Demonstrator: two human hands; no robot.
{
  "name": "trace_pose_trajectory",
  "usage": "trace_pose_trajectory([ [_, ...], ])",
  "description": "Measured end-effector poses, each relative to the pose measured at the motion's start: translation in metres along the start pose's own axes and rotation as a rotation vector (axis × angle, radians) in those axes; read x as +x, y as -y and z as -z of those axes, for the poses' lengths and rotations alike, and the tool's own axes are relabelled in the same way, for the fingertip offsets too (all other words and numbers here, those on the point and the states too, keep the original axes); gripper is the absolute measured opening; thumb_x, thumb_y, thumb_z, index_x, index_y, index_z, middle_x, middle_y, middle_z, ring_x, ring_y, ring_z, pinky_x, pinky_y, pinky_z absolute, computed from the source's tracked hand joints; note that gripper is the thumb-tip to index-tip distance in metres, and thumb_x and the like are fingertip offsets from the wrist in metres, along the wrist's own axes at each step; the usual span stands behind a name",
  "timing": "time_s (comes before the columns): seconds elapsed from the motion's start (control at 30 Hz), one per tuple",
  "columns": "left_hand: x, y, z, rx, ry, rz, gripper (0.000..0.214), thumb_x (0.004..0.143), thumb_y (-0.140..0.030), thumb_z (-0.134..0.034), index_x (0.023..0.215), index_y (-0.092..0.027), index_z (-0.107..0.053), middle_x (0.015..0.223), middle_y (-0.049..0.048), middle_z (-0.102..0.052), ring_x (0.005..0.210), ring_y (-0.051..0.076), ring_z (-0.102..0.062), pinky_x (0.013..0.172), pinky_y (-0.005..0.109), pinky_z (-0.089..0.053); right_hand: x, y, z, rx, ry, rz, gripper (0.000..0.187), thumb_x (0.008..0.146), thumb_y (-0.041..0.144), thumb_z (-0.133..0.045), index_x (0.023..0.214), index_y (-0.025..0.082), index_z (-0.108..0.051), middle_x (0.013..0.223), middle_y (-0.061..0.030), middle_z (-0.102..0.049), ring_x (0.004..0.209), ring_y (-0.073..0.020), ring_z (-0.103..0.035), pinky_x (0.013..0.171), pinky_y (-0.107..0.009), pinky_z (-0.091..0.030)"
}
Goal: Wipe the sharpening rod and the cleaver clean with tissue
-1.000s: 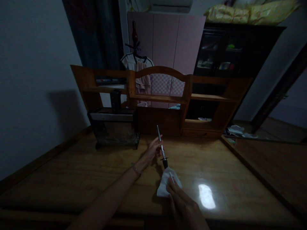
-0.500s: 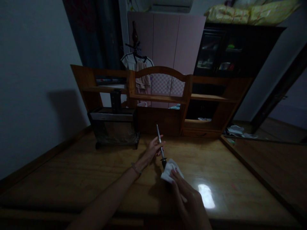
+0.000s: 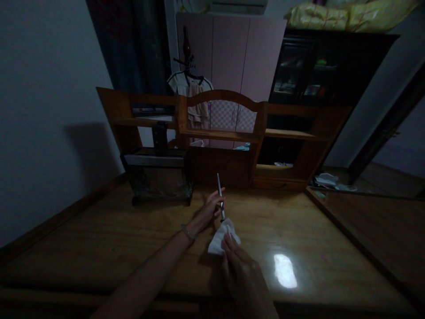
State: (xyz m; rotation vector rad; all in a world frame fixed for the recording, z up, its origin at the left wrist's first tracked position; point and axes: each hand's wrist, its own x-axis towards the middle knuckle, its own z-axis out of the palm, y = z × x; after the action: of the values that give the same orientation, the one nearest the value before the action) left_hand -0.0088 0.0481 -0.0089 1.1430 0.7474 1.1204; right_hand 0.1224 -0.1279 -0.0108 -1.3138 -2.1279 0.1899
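My left hand (image 3: 211, 207) has its fingers closed around the shaft of a slim metal rod (image 3: 219, 184), which looks like a sharpening steel and points away from me above the table. Its tip is bare and its dark guard just shows. A white cloth (image 3: 219, 241), maybe a tissue, covers the handle below the guard. My right hand (image 3: 241, 266) presses that cloth against the handle with its fingers together. Most of the handle is hidden by the cloth and hand. A bracelet (image 3: 188, 232) circles my left wrist.
Both hands are over a wooden table (image 3: 139, 248). A dark appliance-like box (image 3: 156, 177) with a black upright block on it stands at the back left. A wooden shelf unit (image 3: 221, 166) runs along the rear edge. Light reflects off the tabletop at right.
My right hand and the cloth have moved left, and the cloth now covers the dark handle that showed before. My left hand keeps its hold, nearly still.
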Motion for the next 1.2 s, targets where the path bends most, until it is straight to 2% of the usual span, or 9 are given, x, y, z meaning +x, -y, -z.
trace_pose_trajectory([
  [0.13,-0.001,-0.001,0.0,0.009,-0.005,0.012,0.061,0.08,-0.031,-0.051,0.137,-0.018,-0.037,0.062,-0.0061,-0.053,0.029,0.002,-0.03,0.031,0.016,-0.02,-0.005,0.002,0.002,-0.021,0.028,0.109,0.05,0.082,0.004,-0.042,0.13,0.013,-0.051,0.138,-0.0103,-0.045,0.13,-0.0233,-0.038,0.102,-0.037,-0.044],
  [0.23,-0.003,-0.005,-0.001,0.017,-0.013,0.018,0.06,0.078,-0.027,-0.052,0.136,-0.017,-0.039,0.058,-0.0082,-0.047,0.031,0.002,-0.03,0.032,0.016,-0.022,-0.011,0.002,0.004,-0.035,0.069,0.164,0.049,0.081,0.003,-0.043,0.128,0.012,-0.053,0.139,-0.0102,-0.044,0.131,-0.0239,-0.035,0.101,-0.035,-0.044],
  [0.43,-0.003,-0.005,-0.003,-0.016,-0.052,0.061,0.058,0.078,-0.028,-0.054,0.134,-0.018,-0.044,0.051,-0.0108,-0.033,0.033,0.003,-0.028,0.033,0.015,-0.02,-0.022,0.002,0.012,-0.002,0.116,0.221,0.043,0.08,0.002,-0.044,0.116,0.014,-0.062,0.137,-0.01,-0.046,0.128,-0.0239,-0.039,0.1,-0.031,-0.043],
  [0.6,-0.003,-0.004,-0.002,-0.042,-0.055,0.096,0.056,0.077,-0.034,-0.056,0.131,-0.021,-0.047,0.053,-0.0103,-0.032,0.034,0.003,-0.027,0.032,0.015,-0.021,-0.026,0.002,0.02,-0.02,0.144,0.196,0.04,0.082,0.005,-0.044,0.116,0.013,-0.063,0.134,-0.0122,-0.05,0.122,-0.0225,-0.047,0.099,-0.027,-0.042],
  [0.77,-0.003,-0.004,-0.001,-0.096,-0.036,0.113,0.051,0.077,-0.038,-0.059,0.126,-0.023,-0.052,0.056,-0.0081,-0.034,0.037,0.004,-0.032,0.031,0.014,-0.021,-0.031,-0.003,0.021,-0.02,0.094,0.183,0.041,0.084,0.007,-0.045,0.122,0.009,-0.059,0.13,-0.0158,-0.053,0.118,-0.0218,-0.052,0.098,-0.025,-0.043],
  [0.93,-0.001,-0.003,0.001,-0.104,-0.006,0.139,0.047,0.079,-0.044,-0.055,0.122,-0.023,-0.054,0.053,-0.009,-0.031,0.034,0.004,-0.026,0.031,0.014,-0.021,-0.037,-0.02,0.013,0.019,-0.014,0.153,0.039,0.085,0.009,-0.047,0.123,0.012,-0.058,0.13,-0.0153,-0.053,0.118,-0.0221,-0.053,0.097,-0.028,-0.045],
  [1.0,0.0,-0.002,0.002,-0.097,-0.007,0.129,0.047,0.079,-0.046,-0.055,0.12,-0.022,-0.054,0.053,-0.0092,-0.03,0.034,0.004,-0.025,0.031,0.015,-0.022,-0.038,-0.024,0.011,0.063,-0.1,0.126,0.038,0.086,0.011,-0.047,0.123,0.014,-0.058,0.13,-0.014,-0.054,0.118,-0.0217,-0.054,0.097,-0.03,-0.046],
  [1.07,0.0,-0.001,0.003,-0.093,-0.005,0.117,0.047,0.08,-0.048,-0.054,0.118,-0.021,-0.055,0.052,-0.0094,-0.03,0.034,0.005,-0.026,0.032,0.015,-0.023,-0.036,-0.024,0.014,0.142,-0.188,0.04,0.038,0.088,0.015,-0.046,0.124,0.017,-0.058,0.13,-0.0117,-0.055,0.118,-0.0211,-0.053,0.098,-0.031,-0.045],
  [1.2,0.003,0.003,0.005,-0.184,0.029,0.107,0.039,0.082,-0.045,-0.055,0.111,-0.019,-0.057,0.05,-0.0092,-0.031,0.033,0.005,-0.029,0.031,0.015,-0.023,-0.029,-0.014,0.029,0.427,-0.303,-0.306,0.037,0.092,0.03,-0.043,0.125,0.021,-0.056,0.131,-0.0082,-0.054,0.12,-0.0229,-0.052,0.094,-0.033,-0.049],
])
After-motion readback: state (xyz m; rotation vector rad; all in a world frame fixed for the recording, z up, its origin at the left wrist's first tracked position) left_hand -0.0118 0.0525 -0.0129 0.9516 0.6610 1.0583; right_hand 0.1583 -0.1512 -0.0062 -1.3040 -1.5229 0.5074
